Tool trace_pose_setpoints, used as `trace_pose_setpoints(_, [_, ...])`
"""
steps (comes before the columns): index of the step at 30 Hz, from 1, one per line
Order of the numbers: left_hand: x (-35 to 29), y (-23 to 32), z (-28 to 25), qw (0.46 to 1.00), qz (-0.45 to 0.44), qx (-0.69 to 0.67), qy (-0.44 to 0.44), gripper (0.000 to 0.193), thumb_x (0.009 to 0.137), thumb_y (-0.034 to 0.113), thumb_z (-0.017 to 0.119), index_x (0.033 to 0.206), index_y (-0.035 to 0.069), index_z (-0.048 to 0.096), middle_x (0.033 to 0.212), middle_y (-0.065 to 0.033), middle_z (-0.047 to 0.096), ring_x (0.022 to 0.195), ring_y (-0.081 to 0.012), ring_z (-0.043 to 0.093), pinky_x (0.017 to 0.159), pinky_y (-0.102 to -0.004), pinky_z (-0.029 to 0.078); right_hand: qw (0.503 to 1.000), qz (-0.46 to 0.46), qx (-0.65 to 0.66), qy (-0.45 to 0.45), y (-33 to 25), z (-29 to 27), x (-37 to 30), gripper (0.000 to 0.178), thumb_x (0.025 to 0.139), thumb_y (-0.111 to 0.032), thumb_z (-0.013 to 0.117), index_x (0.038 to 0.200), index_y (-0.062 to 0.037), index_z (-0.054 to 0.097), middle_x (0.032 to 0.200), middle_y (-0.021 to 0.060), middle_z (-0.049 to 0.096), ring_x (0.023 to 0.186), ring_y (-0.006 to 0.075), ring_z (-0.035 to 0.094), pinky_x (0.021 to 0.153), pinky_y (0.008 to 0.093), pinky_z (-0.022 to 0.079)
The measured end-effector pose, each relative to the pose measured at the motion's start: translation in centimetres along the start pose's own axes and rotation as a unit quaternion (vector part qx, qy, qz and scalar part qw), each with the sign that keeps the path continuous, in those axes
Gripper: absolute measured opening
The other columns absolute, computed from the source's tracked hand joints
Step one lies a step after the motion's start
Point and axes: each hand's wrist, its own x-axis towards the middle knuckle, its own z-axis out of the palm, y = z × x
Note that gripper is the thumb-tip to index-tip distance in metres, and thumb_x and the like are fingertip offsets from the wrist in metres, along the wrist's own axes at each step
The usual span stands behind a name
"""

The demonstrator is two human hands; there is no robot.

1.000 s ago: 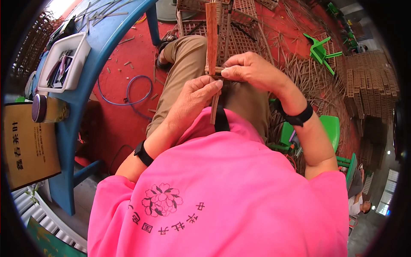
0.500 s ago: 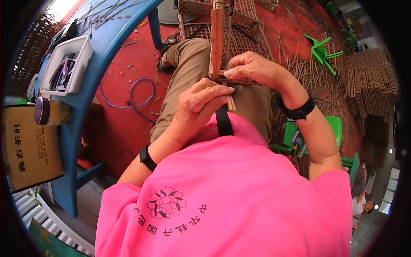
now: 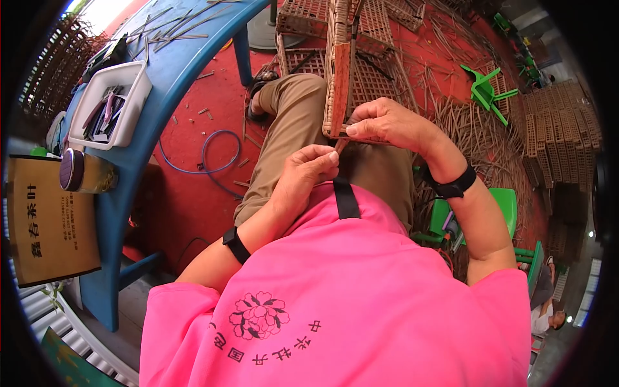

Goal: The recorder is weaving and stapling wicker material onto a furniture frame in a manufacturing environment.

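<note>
A woven wicker piece with a reddish-brown flat strip along its side stands above my lap, its lower corner toward me. My right hand is closed on that corner, the thumb pressed along its edge. Just below and to the left, my left hand pinches the end of a short wicker strip that sticks out of the corner. Fingers partly hide where the strip meets the weave.
Left, a blue table holds a white tray of tools and a lidded jar. Blue hose loops on the red floor. Loose strips, green stools and stacked woven panels lie right. A person sits far right.
My left hand has shifted slightly down and now pinches with fewer fingers spread. The wicker piece and my right hand sit slightly lower and further right in the view, which has shifted too.
</note>
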Motion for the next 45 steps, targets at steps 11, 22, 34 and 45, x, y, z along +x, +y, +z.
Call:
trace_pose_setpoints(11, [1.0,-1.6,0.1,0.997,0.077,-0.022,0.018,0.012,0.093,0.011,0.066,0.103,0.005,0.064,0.096,-0.0039,0.066,0.089,-0.0145,0.066,0.084,-0.0296,0.055,1.000,-0.010,-0.009,0.002,0.0,-0.1,0.0,0.024,0.088,-0.024,0.071,0.092,0.0003,0.069,0.076,-0.0024,0.063,0.067,0.0040,0.054,0.058,0.0208,0.044])
trace_pose_setpoints(22, [0.5,-0.7,1.6,0.991,0.081,-0.106,-0.007,0.014,0.094,0.011,0.063,0.103,0.000,0.063,0.099,-0.0078,0.067,0.093,-0.0159,0.065,0.088,-0.0303,0.052,1.000,-0.024,-0.002,0.000,0.2,-0.3,-0.3,0.024,0.088,-0.024,0.070,0.091,0.0001,0.069,0.075,-0.0025,0.060,0.070,0.0053,0.054,0.061,0.0217,0.044])
trace_pose_setpoints(34, [-2.1,1.8,2.9,0.987,0.142,0.076,-0.015,0.027,0.096,0.009,0.061,0.119,-0.003,0.056,0.109,-0.0099,0.066,0.100,-0.0157,0.064,0.086,-0.0301,0.052,0.999,-0.021,0.021,-0.025,0.5,-0.7,-0.2,0.020,0.089,-0.020,0.069,0.096,-0.0010,0.067,0.080,-0.0024,0.062,0.072,0.0038,0.055,0.063,0.0190,0.044])
trace_pose_setpoints(45, [-0.9,7.0,4.3,0.458,0.569,0.676,0.096,0.022,0.072,0.016,0.073,0.092,0.009,0.068,0.119,-0.0084,0.058,0.114,-0.0256,0.053,0.096,-0.0423,0.036,1.000,-0.017,-0.011,-0.013,0.5,-0.7,-0.1,0.020,0.087,-0.022,0.069,0.091,-0.0023,0.069,0.080,-0.0030,0.062,0.070,0.0041,0.054,0.062,0.0200,0.044])
